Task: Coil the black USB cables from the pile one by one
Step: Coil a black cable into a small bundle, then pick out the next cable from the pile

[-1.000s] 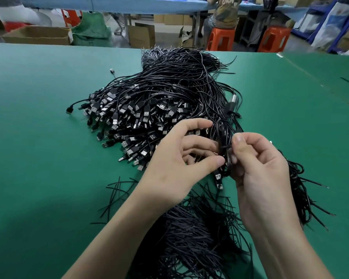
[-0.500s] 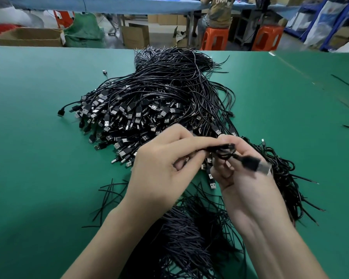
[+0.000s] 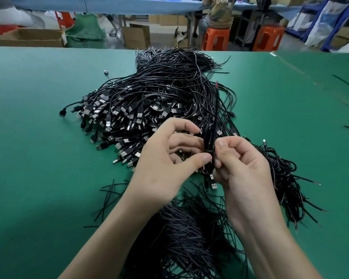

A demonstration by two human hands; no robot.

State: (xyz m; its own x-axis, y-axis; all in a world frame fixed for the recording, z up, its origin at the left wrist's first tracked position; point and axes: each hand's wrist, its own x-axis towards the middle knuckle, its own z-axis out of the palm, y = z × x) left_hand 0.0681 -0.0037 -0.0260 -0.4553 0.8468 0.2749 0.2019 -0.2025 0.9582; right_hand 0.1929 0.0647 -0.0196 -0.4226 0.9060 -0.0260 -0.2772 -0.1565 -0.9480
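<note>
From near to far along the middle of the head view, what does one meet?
Heap of thin black wire strands → left hand and right hand pinching one folded black cable → large pile of black USB cables → orange plastic stool.

Two bare hands: left hand (image 3: 163, 170), right hand (image 3: 244, 174). Left forearm (image 3: 113, 238) and right forearm (image 3: 274, 248) bare down to the bottom frame edge. Nails short, plain, seen on left thumb (image 3: 207, 157) and right thumb (image 3: 220, 142). Slim fingers.
</note>
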